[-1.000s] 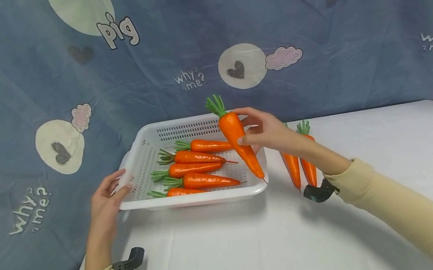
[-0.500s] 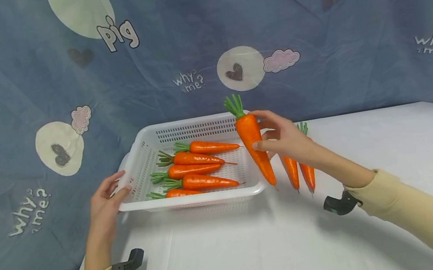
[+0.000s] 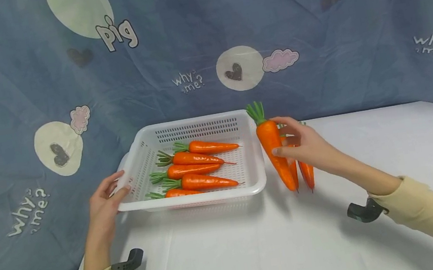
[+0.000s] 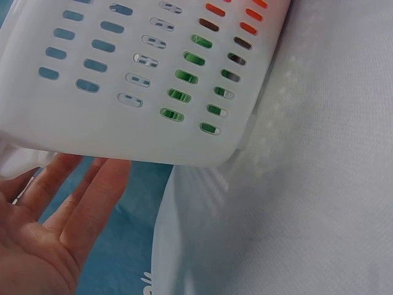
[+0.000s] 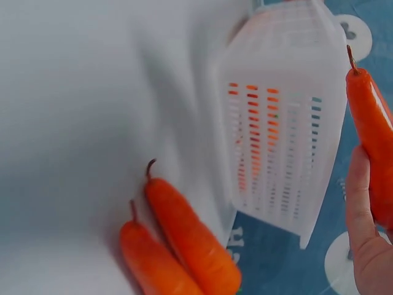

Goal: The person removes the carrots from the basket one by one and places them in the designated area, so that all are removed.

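Note:
A white perforated plastic basket stands on the table, with several orange carrots lying sideways in it, green tops to the left. At its left end my left hand grips the rim. The left wrist view shows the fingers under the rim; the thumb is out of sight there. My right hand holds a large carrot in the air just right of the basket, green top up and tip down. Below and behind it, two more carrots lie side by side on the table, partly hidden in the head view.
A white cloth covers the table. Behind and to the left hangs a blue printed curtain. The basket's right wall rises close to the held carrot.
My right hand has moved right with the carrot, from above the basket's right end to in front of the two carrots on the table. My left hand and the basket stay put.

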A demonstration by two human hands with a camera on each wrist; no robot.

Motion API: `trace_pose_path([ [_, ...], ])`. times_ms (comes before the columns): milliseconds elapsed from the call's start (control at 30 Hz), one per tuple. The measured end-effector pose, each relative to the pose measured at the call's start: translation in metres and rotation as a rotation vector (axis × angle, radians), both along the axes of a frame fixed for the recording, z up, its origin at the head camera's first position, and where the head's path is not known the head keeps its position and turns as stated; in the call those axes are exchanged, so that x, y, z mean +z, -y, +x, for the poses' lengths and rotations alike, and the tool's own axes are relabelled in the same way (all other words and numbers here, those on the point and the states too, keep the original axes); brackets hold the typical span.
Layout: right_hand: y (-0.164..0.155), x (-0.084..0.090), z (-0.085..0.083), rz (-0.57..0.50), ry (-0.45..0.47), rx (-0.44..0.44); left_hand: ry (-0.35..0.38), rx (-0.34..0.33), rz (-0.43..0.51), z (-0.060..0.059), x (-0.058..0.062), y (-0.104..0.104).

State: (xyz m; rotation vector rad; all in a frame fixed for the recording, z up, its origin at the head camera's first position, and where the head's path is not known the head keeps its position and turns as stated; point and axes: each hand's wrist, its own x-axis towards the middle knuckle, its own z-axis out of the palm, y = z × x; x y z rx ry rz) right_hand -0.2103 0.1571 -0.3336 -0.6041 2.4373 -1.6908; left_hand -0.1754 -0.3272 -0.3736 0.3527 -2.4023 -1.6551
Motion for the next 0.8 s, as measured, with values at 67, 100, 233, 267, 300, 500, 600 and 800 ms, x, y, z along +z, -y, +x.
trace_pose_path([
  [67, -0.004, 0.000, 0.002, 0.005, 0.008, -0.006, 0.002, 0.003, 0.003, 0.000, 0.000, 0.000],
  [100, -0.007, -0.001, 0.003, 0.007, 0.009, -0.010, 0.003, 0.005, 0.005, 0.000, 0.000, 0.000],
  [233, -0.015, -0.002, 0.007, 0.010, 0.002, -0.023, 0.004, 0.008, 0.012, 0.000, 0.001, -0.001],
  [267, -0.017, -0.003, 0.008, 0.013, -0.005, -0.026, 0.003, 0.007, 0.015, 0.000, 0.000, -0.001],
  [300, -0.018, -0.003, 0.008, 0.016, -0.012, -0.027, 0.003, 0.006, 0.017, 0.000, 0.000, -0.001],
  [500, -0.031, -0.006, 0.013, 0.051, -0.033, -0.036, 0.001, 0.003, 0.020, 0.000, 0.000, -0.001],
  [600, -0.037, -0.008, 0.014, 0.049, -0.009, -0.040, 0.004, 0.006, 0.015, 0.000, 0.001, -0.001],
  [800, -0.050, -0.010, 0.017, 0.025, 0.045, -0.046, 0.003, 0.008, 0.018, 0.000, 0.000, -0.001],
])
